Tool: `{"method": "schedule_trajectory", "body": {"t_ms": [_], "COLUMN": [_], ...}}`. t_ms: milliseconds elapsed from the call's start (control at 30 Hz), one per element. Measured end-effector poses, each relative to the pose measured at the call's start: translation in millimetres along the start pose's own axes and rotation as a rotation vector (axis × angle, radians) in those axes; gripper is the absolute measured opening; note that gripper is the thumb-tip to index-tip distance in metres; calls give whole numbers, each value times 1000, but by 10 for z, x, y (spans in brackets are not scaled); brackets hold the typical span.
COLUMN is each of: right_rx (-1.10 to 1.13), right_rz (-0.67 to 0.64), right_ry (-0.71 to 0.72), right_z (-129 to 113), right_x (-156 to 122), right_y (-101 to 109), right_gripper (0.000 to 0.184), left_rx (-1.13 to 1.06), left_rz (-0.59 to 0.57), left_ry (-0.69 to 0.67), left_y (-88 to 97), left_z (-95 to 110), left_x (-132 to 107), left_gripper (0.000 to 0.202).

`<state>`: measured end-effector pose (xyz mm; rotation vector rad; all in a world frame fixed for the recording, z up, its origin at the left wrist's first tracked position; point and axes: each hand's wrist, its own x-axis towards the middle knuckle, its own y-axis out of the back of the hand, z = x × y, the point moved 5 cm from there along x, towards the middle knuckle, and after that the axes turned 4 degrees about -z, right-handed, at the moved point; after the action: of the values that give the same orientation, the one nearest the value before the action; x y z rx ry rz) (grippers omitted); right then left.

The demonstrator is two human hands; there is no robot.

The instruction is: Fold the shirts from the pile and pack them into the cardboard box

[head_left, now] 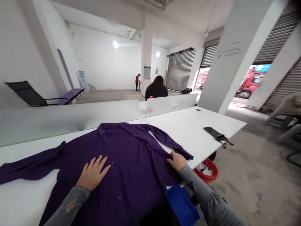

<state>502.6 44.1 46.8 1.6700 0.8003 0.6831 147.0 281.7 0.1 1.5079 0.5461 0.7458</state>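
A dark purple button-up shirt lies front side up on the white table, collar toward the low divider. Its left-hand sleeve stretches out to the edge of the view, and the other sleeve angles down to the right. My left hand rests flat on the shirt front beside the row of buttons, fingers spread. At the shirt's right side edge, just below the sleeve, my right hand pinches the purple cloth between thumb and fingers. The shirt's lower hem runs out of sight near my body.
A frosted divider runs along the table's back. A dark phone with a strap lies near the right edge. Below stand a red bin and some blue cloth. A person sits beyond the divider; another stands farther back.
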Motion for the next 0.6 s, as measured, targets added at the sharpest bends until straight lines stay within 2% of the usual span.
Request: {"method": "schedule_trajectory", "body": {"t_ms": [67,133,233,333,400,500,567,600], "right_rx": [61,109,195,268,297,331,369,399], "right_rz": [-68,-48,-20,-101,-178,-176,-91,-33], "right_ry": [23,55,86,102,108,128,218,319], "right_z": [20,46,104,183,226,153,-92,-288], "right_x": [-10,-4,-3,5,19,8,-87,-181], "right_y": [109,298,569,699,749,917,1088,1173], "right_gripper": [13,9,18,28,28,25,33,39], "left_rx": [6,14,-4,-30,-46,-60,-71,-78], "left_rz": [-34,-64,-90,-97,-69,-14,-47,-76], "left_ry": [-19,-15,19,92,88,-107,-223,-248], "left_y": [-47,-80,-85,-15,78,201,202,185], "left_z": [-17,-44,-84,-10,223,884,1344,1529], "left_x": [6,7,17,70,122,175,181,182], "left_gripper": [49,50,53,55,58,56,53,53]}}
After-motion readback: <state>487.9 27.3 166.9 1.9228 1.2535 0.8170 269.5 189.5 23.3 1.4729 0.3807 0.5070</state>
